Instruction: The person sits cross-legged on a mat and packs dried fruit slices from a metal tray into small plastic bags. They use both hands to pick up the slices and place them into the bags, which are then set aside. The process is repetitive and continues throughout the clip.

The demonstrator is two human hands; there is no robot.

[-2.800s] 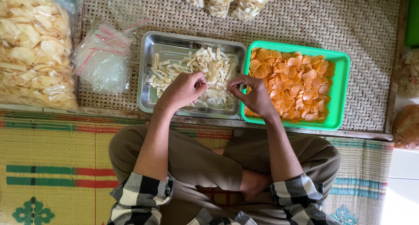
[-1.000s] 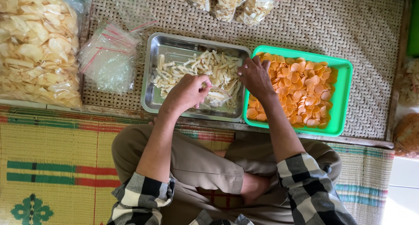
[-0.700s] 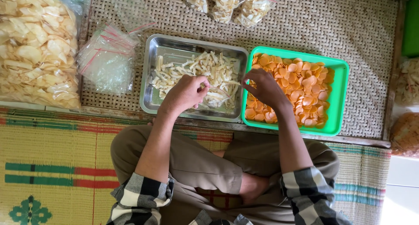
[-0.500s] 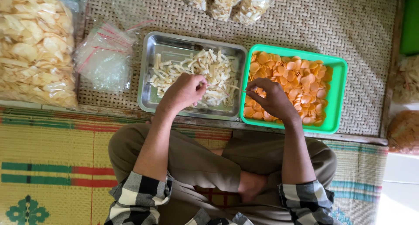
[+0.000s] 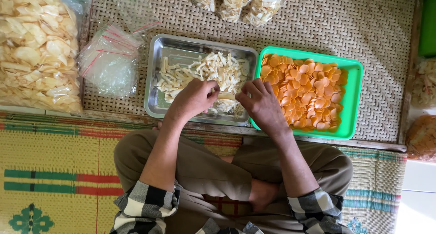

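Steel tray (image 5: 156, 107) held the pale strip crackers (image 5: 213, 70), above which the left hand (image 5: 194, 97) and right hand (image 5: 260, 102), both curled, pinched a small clear bag (image 5: 225, 102) whose loose mouth could have spilled crackers onto the woven mat (image 5: 372, 38).

a low woven rattan table (image 5: 372, 29) stands on a striped yellow floor mat (image 5: 54, 170), seemingly in daylight.

right hand (image 5: 261, 104) back from orange crackers (image 5: 304, 91) (now beside left hand (image 5: 193, 97))
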